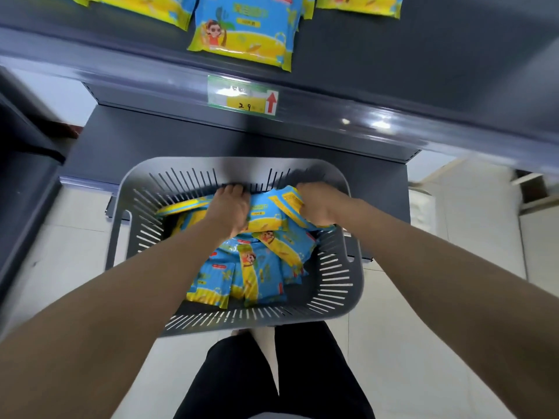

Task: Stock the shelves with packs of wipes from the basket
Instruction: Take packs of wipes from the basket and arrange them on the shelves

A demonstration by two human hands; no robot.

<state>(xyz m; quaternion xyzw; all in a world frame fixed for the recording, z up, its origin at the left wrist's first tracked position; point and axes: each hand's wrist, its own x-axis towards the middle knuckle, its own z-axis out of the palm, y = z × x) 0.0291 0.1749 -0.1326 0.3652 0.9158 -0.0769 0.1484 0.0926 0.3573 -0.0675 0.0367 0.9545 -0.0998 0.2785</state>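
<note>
My left hand [231, 207] and my right hand [316, 204] are both down in the grey plastic basket with slots [338, 285]. The fingers of each hand are curled tight round blue and yellow packs of wipes [266, 216] at the far end of the basket. One same pack [242, 28] lies up on the dark grey metal shelf [393, 55].

Lighting: bright, diffuse, from above. Glare: white highlights on the glossy shelf edge [378, 125]. Shadows: soft, darkest inside the basket [335, 282] and beneath the shelf. Blur: motion smear at the right margin; price label [242, 98] print soft. Distortion: strong wide-angle bowing, forearms [121, 313] stretched toward the lower corners. Floor [423, 343] pale, nearly washed out.
</note>
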